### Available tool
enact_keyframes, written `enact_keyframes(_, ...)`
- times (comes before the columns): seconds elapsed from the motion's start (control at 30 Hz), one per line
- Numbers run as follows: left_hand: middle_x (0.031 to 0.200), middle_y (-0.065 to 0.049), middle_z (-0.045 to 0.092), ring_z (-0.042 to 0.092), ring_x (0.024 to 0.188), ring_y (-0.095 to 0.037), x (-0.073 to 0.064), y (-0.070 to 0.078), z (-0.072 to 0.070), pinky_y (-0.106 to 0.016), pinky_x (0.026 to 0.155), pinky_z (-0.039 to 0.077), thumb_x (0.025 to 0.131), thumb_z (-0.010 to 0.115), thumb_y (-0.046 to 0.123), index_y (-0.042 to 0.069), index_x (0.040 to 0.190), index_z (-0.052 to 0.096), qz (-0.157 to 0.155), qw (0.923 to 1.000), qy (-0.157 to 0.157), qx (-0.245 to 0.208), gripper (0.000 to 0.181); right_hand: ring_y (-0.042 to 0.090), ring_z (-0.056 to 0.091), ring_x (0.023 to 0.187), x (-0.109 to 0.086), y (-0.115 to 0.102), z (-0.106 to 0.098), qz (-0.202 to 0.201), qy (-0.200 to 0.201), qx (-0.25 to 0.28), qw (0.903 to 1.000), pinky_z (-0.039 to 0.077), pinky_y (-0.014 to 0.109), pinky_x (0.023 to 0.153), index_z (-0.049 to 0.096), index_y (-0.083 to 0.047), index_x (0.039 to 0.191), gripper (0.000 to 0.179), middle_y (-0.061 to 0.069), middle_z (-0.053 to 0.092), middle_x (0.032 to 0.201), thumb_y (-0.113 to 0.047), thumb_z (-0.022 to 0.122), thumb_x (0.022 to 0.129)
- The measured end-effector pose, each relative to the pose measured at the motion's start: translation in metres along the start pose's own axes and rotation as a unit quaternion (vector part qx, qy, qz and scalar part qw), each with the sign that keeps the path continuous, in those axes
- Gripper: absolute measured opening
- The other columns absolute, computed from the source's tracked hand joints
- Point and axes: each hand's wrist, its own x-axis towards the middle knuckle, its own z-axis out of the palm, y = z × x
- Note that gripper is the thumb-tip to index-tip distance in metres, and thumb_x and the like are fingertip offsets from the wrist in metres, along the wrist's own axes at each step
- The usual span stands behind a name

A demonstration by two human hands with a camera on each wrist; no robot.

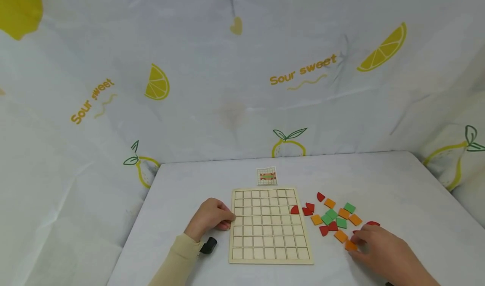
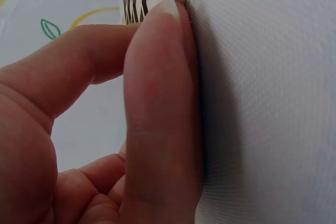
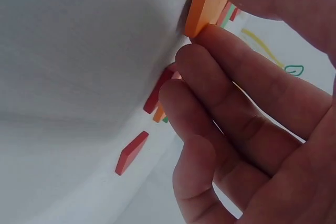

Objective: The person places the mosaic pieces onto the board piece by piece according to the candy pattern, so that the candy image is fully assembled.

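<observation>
At the lower centre of the frame, the wooden grid board [image 1: 263, 231] lies flat on the white tablecloth [image 1: 401, 193]; the left hand [image 1: 213, 213] grips its left edge between thumb and bent index finger. One red quarter-circle tile [image 1: 294, 210] occupies the rightmost cell, third row from the top; whether it is fully seated cannot be told. At lower right, the right hand [image 1: 382, 248] pinches an orange square tile [image 3: 202, 10] between thumb and index finger, beside loose tiles [image 1: 331, 213] in red, orange and green. The printed pattern card [image 1: 267, 176] lies just above the board. Risks, in this inspector's judgement: the tile, held only near its edges, could slip or flip if the pinch loosens; the right hand's lower fingers could scatter neighbouring pieces; a tug by the left hand could shift the board and unsettle the red tile
</observation>
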Motion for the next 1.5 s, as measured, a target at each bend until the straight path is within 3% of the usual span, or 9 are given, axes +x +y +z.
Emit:
enact_keyframes(0.27,0.074,-0.007,0.076,0.069,0.057,-0.008,-0.002,0.0,-0.002,-0.022,0.058,0.061,0.088,0.086,0.013,0.005,0.09,0.074,-0.002,1.0,0.001,-0.004,0.015,0.018,0.064,0.094,0.012,-0.025,-0.014,-0.042,0.043,-0.001,0.9982,0.065,0.048,0.086,0.082,-0.019,0.097,0.03,-0.007,0.07,0.094,-0.037,0.097,0.078)
enact_keyframes(0.43,0.074,-0.007,0.076,0.069,0.057,-0.008,-0.002,0.0,-0.002,-0.023,0.058,0.061,0.088,0.086,0.012,0.005,0.09,0.074,0.001,1.0,0.002,-0.004,0.014,0.017,0.065,0.095,0.027,-0.048,-0.021,-0.095,0.085,0.003,0.9919,0.065,0.043,0.082,0.082,-0.022,0.093,0.024,-0.008,0.069,0.092,-0.034,0.098,0.079)
enact_keyframes(0.6,0.073,-0.007,0.076,0.069,0.057,-0.009,0.0,-0.001,0.0,-0.023,0.058,0.062,0.087,0.086,0.012,0.005,0.09,0.074,0.004,1.0,0.0,-0.004,0.015,0.015,0.066,0.096,0.041,-0.066,-0.021,-0.137,0.083,0.017,0.9869,0.063,0.04,0.084,0.082,-0.023,0.095,0.021,-0.011,0.07,0.098,-0.028,0.096,0.08)
enact_keyframes(0.73,0.074,-0.008,0.076,0.069,0.056,-0.009,0.001,-0.001,0.0,-0.023,0.057,0.062,0.087,0.086,0.011,0.004,0.089,0.074,0.002,1.0,-0.002,-0.006,0.014,0.007,0.058,0.085,0.052,-0.079,-0.019,-0.154,0.068,0.025,0.9853,0.057,0.029,0.076,0.083,-0.024,0.096,0.018,-0.014,0.065,0.092,-0.027,0.095,0.083)
enact_keyframes(0.87,0.073,-0.008,0.076,0.069,0.056,-0.009,0.001,-0.001,-0.001,-0.024,0.057,0.062,0.086,0.086,0.011,0.005,0.089,0.074,-0.001,1.0,0.002,-0.007,0.014,0.004,0.052,0.079,0.059,-0.089,-0.018,-0.17,0.066,0.035,0.9825,0.051,0.025,0.07,0.084,-0.023,0.097,0.017,-0.016,0.065,0.09,-0.026,0.094,0.083)
enact_keyframes(1.07,0.074,-0.008,0.077,0.07,0.057,-0.01,0.002,-0.001,-0.002,-0.024,0.058,0.062,0.086,0.087,0.013,0.005,0.089,0.074,-0.002,1.0,0.003,-0.007,0.015,0.003,0.057,0.083,0.064,-0.095,-0.014,-0.164,0.05,0.047,0.984,0.055,0.027,0.074,0.084,-0.024,0.097,0.015,-0.017,0.065,0.092,-0.024,0.092,0.085)
enact_keyframes(1.5,0.075,-0.008,0.077,0.071,0.057,-0.01,0.003,-0.001,-0.002,-0.025,0.058,0.063,0.086,0.086,0.013,0.005,0.089,0.075,-0.004,1.0,0.004,-0.004,0.014,0.007,0.053,0.083,0.068,-0.1,-0.009,-0.166,0.053,0.042,0.9837,0.052,0.026,0.07,0.084,-0.018,0.104,0.02,-0.012,0.064,0.091,-0.024,0.092,0.085)
